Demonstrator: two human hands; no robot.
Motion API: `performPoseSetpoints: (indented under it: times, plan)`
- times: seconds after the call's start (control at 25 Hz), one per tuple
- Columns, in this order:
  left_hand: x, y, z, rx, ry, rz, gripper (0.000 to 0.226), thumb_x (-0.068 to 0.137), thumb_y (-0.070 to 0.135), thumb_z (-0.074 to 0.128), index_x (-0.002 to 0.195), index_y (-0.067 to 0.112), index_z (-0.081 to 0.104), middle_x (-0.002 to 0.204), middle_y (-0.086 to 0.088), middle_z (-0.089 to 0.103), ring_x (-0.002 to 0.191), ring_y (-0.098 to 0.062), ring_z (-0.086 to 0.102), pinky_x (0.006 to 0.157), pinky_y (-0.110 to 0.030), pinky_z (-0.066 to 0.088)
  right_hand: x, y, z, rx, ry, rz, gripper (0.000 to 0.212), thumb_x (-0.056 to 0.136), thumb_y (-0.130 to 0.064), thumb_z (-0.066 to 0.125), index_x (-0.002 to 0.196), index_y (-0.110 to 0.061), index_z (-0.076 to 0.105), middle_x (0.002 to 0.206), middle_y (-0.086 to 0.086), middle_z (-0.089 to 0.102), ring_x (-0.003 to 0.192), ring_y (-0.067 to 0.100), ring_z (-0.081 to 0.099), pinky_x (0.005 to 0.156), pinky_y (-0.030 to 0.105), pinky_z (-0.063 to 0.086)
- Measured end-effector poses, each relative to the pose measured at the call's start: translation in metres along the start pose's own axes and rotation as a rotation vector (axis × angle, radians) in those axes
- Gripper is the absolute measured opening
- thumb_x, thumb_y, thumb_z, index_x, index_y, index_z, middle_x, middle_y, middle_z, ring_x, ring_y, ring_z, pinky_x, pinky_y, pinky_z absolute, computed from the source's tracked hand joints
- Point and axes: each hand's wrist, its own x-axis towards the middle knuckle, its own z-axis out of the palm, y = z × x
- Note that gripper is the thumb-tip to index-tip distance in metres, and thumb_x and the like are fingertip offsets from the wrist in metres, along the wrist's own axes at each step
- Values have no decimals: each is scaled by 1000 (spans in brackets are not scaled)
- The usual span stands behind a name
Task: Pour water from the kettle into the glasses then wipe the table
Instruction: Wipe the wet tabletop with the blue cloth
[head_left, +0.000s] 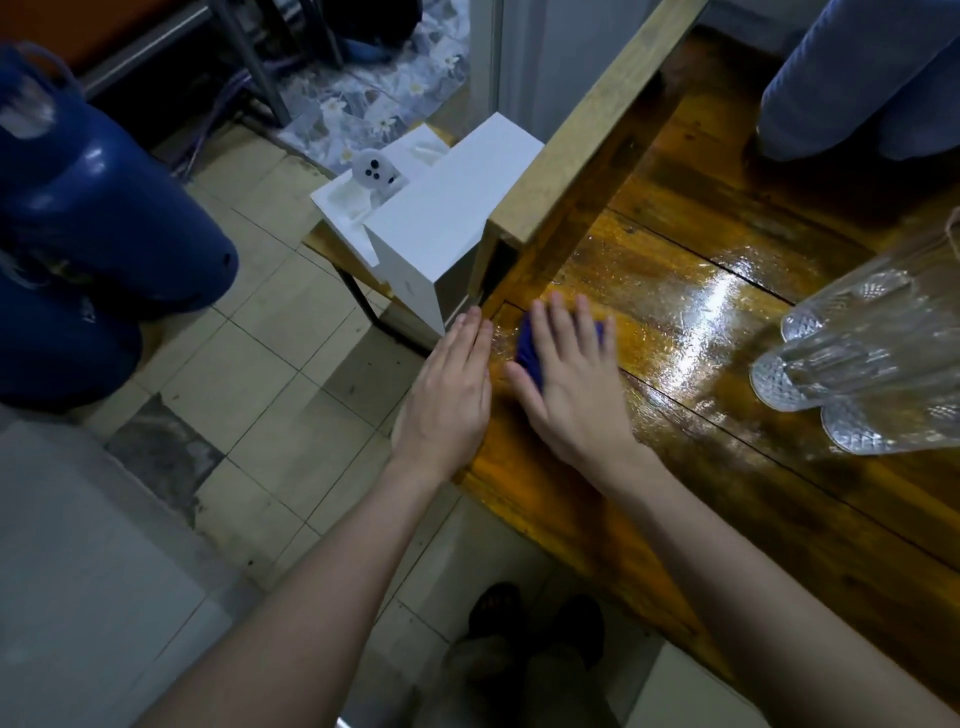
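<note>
My right hand (571, 384) lies flat, fingers spread, pressing a dark blue cloth (529, 349) onto the wet, glossy wooden table (701, 322) near its left end. My left hand (451, 395) is held flat with fingers together at the table's left edge, just beside the cloth, holding nothing. Three cut-glass tumblers (841, 374) stand at the right side of the table. The kettle is not visible.
A white box (441, 223) with moulded packing sits on a small stand past the table's left end. A raised wooden rail (587, 130) runs along the table's far side. Large blue water bottles (98, 218) lie on the tiled floor. A person's blue-clothed leg (852, 78) is at top right.
</note>
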Motion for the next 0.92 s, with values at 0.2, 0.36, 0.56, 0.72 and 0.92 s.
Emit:
performPoseSetpoints:
  times: [0.2, 0.36, 0.56, 0.72, 0.92]
  plan:
    - [0, 1, -3, 26, 8, 41, 50, 103, 23, 28, 152, 10, 23, 160, -7, 21, 148, -16, 17, 120, -30, 17, -23, -12, 1, 69, -36, -116, 69, 101, -53, 24, 158, -16, 13, 167, 7, 6, 154, 25, -7, 123, 50, -2]
    - [1, 2, -2, -11, 13, -2, 49, 103, 24, 29, 151, 13, 26, 160, -3, 23, 147, -14, 20, 120, -32, 20, -88, 33, -2, 16, -37, -42, 73, 97, -54, 26, 159, -18, 11, 167, 7, 5, 154, 25, -4, 123, 50, 1]
    - [2, 2, 0, -42, 16, -9, 49, 103, 24, 29, 151, 14, 26, 160, -2, 22, 147, -17, 22, 119, -38, 23, -130, 70, -5, 39, 55, 314, 78, 95, -58, 27, 158, -14, 14, 166, 12, 8, 154, 30, 1, 122, 55, 6]
    - [3, 2, -1, 2, 23, 20, 49, 103, 26, 29, 150, 12, 28, 159, -6, 25, 145, -21, 27, 117, -42, 28, -82, 32, -5, 65, 38, 342, 85, 93, -68, 21, 159, -15, 8, 167, 11, 3, 153, 32, -4, 122, 53, -5]
    - [1, 8, -5, 144, 24, 86, 51, 102, 26, 28, 147, 3, 32, 156, -15, 29, 144, -29, 28, 119, -40, 19, -105, 19, -1, 10, -48, 27, 80, 94, -58, 35, 158, -16, 13, 167, 10, 10, 153, 33, -2, 122, 56, 2]
